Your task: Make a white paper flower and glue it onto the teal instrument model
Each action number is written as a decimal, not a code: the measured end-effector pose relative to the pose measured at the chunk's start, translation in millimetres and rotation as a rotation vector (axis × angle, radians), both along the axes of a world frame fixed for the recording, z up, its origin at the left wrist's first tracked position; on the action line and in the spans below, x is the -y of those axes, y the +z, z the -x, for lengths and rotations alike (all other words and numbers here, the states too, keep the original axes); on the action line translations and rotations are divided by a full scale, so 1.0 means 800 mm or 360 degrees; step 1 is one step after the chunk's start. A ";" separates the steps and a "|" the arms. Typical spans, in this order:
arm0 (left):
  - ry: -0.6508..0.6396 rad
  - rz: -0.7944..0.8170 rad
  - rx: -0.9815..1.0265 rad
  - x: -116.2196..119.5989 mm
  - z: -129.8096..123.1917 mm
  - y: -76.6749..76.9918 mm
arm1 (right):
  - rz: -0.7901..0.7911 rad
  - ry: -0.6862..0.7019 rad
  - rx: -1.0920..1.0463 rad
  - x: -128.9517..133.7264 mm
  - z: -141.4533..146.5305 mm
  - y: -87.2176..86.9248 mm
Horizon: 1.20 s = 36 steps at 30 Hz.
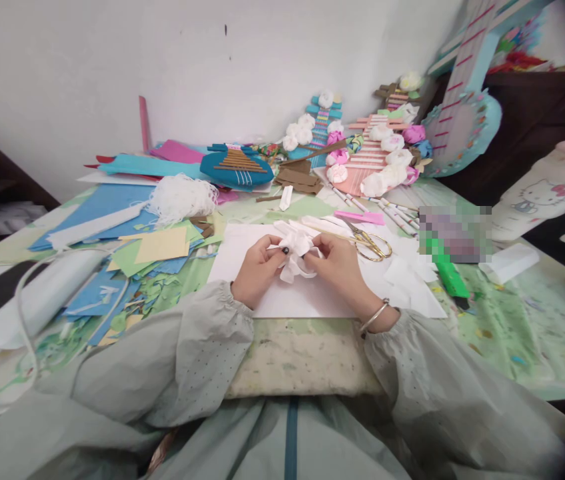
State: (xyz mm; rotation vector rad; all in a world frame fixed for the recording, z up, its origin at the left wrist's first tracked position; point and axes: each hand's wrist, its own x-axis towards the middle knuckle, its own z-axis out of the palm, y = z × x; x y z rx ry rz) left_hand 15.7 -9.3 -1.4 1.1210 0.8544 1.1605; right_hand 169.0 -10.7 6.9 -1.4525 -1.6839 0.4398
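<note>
From where I stand, the white paper bundle [294, 267] sits between the person's two hands, held over the white sheet [307, 305] at the near edge of the desk [507, 347]. The left hand [261, 268] pinches its left side with the thumb and bent fingers; the right hand [338, 268] pinches the other side the same way. How firmly either presses, I cannot tell. Loose, petal-like strips flare out between the fingertips and below them, some curling into loops.

It looks almost weightless, thin and soft, the sort of paper that I'd expect to crease at a squeeze and tear at a sharp tug. Slipping seems a small worry; crushing seems the greater one. The safest hold is probably low in the gathered middle, where the layers appear to bunch and should bear some pressure, with the outer strips left free. Light fingertips suit it better than a full fist. Just to the right lie gold-handled scissors [379, 249], whose points would be best kept clear of those thin edges.
</note>
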 end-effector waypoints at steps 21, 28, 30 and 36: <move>0.0124 -0.0117 -0.0235 -0.012 0.008 -0.008 | -0.0225 0.0092 0.0274 0.009 0.006 -0.002; 0.0152 -0.0362 -0.0688 -0.012 0.012 -0.004 | -0.0111 0.0046 0.0468 0.013 0.010 0.003; 0.0121 -0.0306 -0.0629 -0.012 0.012 -0.004 | -0.0104 0.0031 0.0513 0.015 0.011 0.005; 0.0082 -0.0199 -0.0534 -0.021 0.023 -0.002 | -0.0205 -0.0045 0.0184 0.039 -0.022 0.041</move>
